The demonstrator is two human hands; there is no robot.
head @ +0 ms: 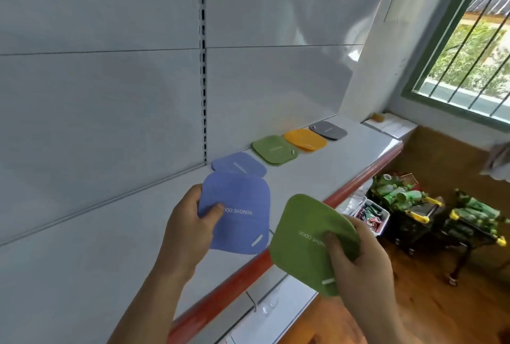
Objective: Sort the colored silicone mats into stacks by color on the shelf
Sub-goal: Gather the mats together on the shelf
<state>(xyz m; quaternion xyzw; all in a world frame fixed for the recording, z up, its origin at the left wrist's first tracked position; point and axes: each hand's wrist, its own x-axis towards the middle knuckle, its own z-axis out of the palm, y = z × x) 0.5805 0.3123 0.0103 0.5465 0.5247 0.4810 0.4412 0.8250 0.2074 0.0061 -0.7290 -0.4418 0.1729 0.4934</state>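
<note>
left hand (190, 222) pinches blue mat (237, 214) just before blue stack (239, 164) | right hand (356, 263) pinches green mat (306, 238), nearer than blue stack | risk: limp mats land askew

A: Bright daylight from the window (466, 48), up and right of the right hand (356, 269). Glare patch on the back panel (276, 81) above both hands.

B: Shadows?

A: Soft, faint, on the shelf (110, 233) beneath the left hand (187, 227). Wide-angle bending at edges. Smeared blur at the far right edge. Overall slightly soft, blocky.
</note>
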